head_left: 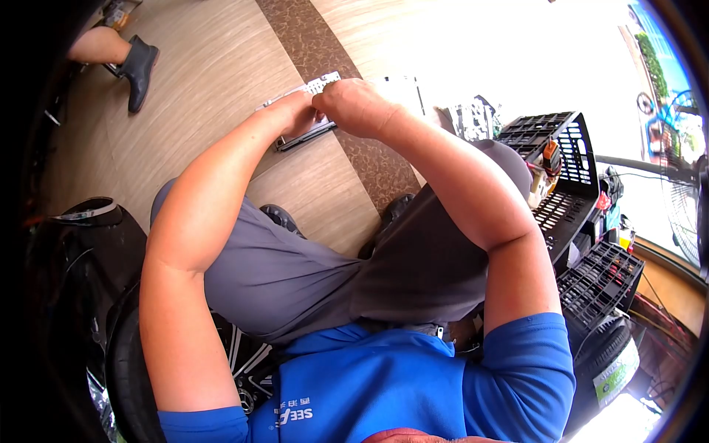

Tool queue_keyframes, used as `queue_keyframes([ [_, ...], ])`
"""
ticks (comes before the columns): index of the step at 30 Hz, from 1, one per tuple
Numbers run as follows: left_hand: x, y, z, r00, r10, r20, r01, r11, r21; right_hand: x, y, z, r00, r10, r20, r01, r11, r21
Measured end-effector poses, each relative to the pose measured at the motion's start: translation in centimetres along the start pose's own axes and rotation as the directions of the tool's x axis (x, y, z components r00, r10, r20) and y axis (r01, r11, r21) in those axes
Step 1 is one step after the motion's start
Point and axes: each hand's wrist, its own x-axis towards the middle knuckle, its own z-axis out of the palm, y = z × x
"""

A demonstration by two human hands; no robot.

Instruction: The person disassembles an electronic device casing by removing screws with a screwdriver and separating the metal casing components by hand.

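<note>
My two hands meet in front of my knees, above a flat silver metal part (325, 80) with holes along its edge. My left hand (297, 112) is curled closed at the part's left side, with its fingertips mostly hidden. Close against it, my right hand (350, 103) is closed with the knuckles up, and whatever lies in its fingers is hidden. A dark-edged lower side of the metal part shows beneath the left hand. Beyond my right hand, a pale flat piece (402, 90) is washed out by glare.
On the right stand a black plastic crate (580, 151) holding an orange-and-yellow tool and a second black crate (602, 284). A fan (679, 192) is behind them. A black tyre (125, 369) sits at lower left. Another person's boot (139, 74) stands on the tiled floor at upper left.
</note>
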Motion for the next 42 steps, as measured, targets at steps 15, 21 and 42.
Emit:
queue_keyframes([
  [15,0.9,-1.8,1.1,0.995,0.092,-0.038,-0.09,0.995,0.043,0.2,1.0,0.5,0.999,-0.033,0.022,0.033,0.999,-0.004],
  [21,-0.2,-0.4,0.6,1.0,-0.003,-0.001,0.003,0.995,0.097,0.0,0.6,0.1,0.999,-0.04,0.002,0.04,0.999,-0.023],
  [42,-0.3,0.6,1.5,0.993,0.044,-0.11,-0.009,0.953,0.304,0.1,1.9,0.6,0.998,-0.036,0.055,0.04,0.996,-0.085],
])
